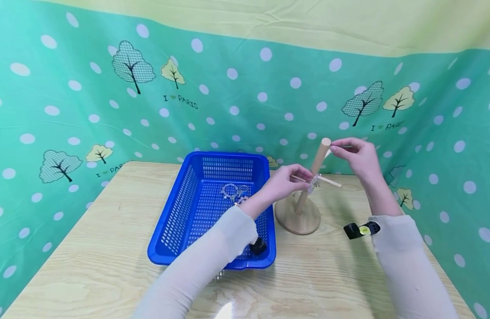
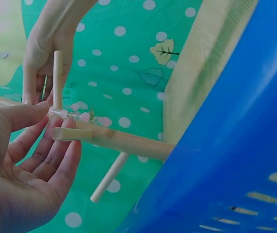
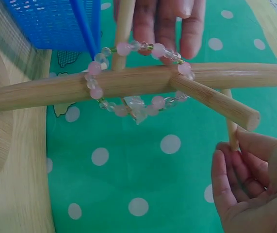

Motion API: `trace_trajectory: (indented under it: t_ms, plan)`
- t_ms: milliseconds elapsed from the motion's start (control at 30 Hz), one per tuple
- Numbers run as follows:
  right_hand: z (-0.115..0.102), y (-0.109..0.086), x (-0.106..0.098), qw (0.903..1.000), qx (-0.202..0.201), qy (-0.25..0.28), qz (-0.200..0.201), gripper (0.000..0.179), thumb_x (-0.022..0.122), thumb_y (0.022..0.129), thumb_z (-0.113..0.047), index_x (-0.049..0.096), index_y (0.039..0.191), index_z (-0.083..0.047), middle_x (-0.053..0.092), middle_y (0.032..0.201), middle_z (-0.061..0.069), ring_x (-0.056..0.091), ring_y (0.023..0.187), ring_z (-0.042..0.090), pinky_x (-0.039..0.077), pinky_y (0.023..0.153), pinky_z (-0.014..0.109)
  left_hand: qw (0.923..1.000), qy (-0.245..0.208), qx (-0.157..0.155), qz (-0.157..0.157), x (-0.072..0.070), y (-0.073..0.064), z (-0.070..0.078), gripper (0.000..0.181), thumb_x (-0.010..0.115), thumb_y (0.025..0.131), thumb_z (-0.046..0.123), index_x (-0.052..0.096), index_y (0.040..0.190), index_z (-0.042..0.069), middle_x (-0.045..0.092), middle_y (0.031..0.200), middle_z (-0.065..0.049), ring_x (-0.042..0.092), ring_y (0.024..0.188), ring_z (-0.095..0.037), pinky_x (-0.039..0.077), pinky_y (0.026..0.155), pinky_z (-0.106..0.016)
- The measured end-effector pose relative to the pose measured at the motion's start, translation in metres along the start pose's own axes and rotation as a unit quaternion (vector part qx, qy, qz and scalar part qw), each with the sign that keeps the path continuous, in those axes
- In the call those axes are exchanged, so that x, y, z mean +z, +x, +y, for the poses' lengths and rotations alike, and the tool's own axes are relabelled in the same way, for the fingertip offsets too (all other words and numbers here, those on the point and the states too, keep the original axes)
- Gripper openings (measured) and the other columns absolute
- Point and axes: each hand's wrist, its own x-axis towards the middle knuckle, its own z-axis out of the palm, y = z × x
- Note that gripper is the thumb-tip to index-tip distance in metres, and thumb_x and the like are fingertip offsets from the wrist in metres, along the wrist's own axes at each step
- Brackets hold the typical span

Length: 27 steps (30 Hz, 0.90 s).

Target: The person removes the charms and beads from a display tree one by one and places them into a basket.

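A wooden stand (image 1: 321, 157) with a round base and several side pegs stands upright beside the basket. A bracelet of pink and clear beads (image 3: 123, 48) loops around its post, with a clear charm (image 3: 136, 109) hanging from it. My left hand (image 1: 286, 180) is at the post, fingers relaxed; in the right wrist view a fingertip is right at the beads. The thumb stands apart from that fingertip there. Near the top of the post, my right hand (image 1: 358, 158) pinches the end of a peg (image 3: 231, 131) between thumb and fingertips.
A blue plastic basket (image 1: 161, 248) sits left of the stand, with several beaded bracelets (image 1: 230, 191) inside. My left forearm crosses over it. A green dotted cloth (image 1: 213, 97) hangs behind and to the right of the wooden table (image 1: 89, 257).
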Motion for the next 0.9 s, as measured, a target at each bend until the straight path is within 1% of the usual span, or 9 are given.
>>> trace_trajectory:
  t_ms: [67,233,467,667,800,900]
  plan:
    - [0.000,0.000,-0.001,0.9998,0.005,-0.017,-0.005,0.043,0.070,0.092,-0.042,0.069,0.117,-0.008,0.061,0.091,-0.028,0.060,0.087,-0.006,0.047,0.076,0.013,1.0000,0.001,-0.003,0.002,0.001,0.001,-0.001,0.026,0.070,0.092,0.006,0.066,0.118,0.005,0.071,0.117,-0.012,0.070,0.103,-0.019,0.058,0.084,-0.021]
    - [-0.002,0.000,-0.002,0.9995,0.011,-0.029,-0.012,0.045,0.068,0.093,-0.044,0.067,0.120,-0.007,0.061,0.091,-0.028,0.059,0.088,-0.005,0.046,0.077,0.016,0.9999,0.011,-0.002,0.013,0.004,0.003,-0.002,0.024,0.069,0.092,0.006,0.066,0.116,0.004,0.071,0.115,-0.013,0.070,0.102,-0.021,0.057,0.083,-0.020]
    - [-0.003,0.000,-0.001,0.9994,0.009,-0.033,-0.001,0.045,0.069,0.092,-0.044,0.069,0.118,-0.008,0.064,0.091,-0.026,0.060,0.085,-0.007,0.046,0.074,0.016,0.9991,0.021,0.002,0.036,0.009,0.006,-0.002,0.018,0.071,0.092,0.009,0.067,0.110,0.006,0.071,0.107,-0.009,0.067,0.090,-0.011,0.057,0.079,-0.018]
    - [-0.003,0.000,-0.001,0.9993,0.009,-0.035,0.000,0.044,0.070,0.092,-0.043,0.068,0.118,-0.007,0.064,0.090,-0.026,0.060,0.084,-0.007,0.046,0.075,0.017,0.9978,0.030,0.003,0.058,0.014,0.008,0.000,0.015,0.072,0.092,0.012,0.068,0.106,0.008,0.072,0.101,-0.007,0.066,0.084,-0.008,0.057,0.076,-0.017]
    - [-0.003,0.001,-0.001,0.9992,0.010,-0.038,-0.002,0.045,0.069,0.092,-0.042,0.068,0.119,-0.006,0.062,0.088,-0.028,0.060,0.085,-0.007,0.046,0.075,0.015,0.9977,0.026,-0.002,0.062,0.015,0.008,0.002,0.014,0.072,0.092,0.011,0.068,0.105,0.008,0.072,0.099,-0.007,0.066,0.082,-0.008,0.057,0.075,-0.017]
    - [-0.003,0.001,-0.001,0.9993,0.008,-0.037,0.000,0.045,0.069,0.092,-0.043,0.069,0.118,-0.007,0.064,0.090,-0.027,0.060,0.085,-0.008,0.047,0.074,0.014,0.9978,0.022,-0.005,0.062,0.016,0.008,0.003,0.013,0.072,0.092,0.011,0.069,0.104,0.008,0.072,0.099,-0.007,0.067,0.082,-0.008,0.058,0.076,-0.018]
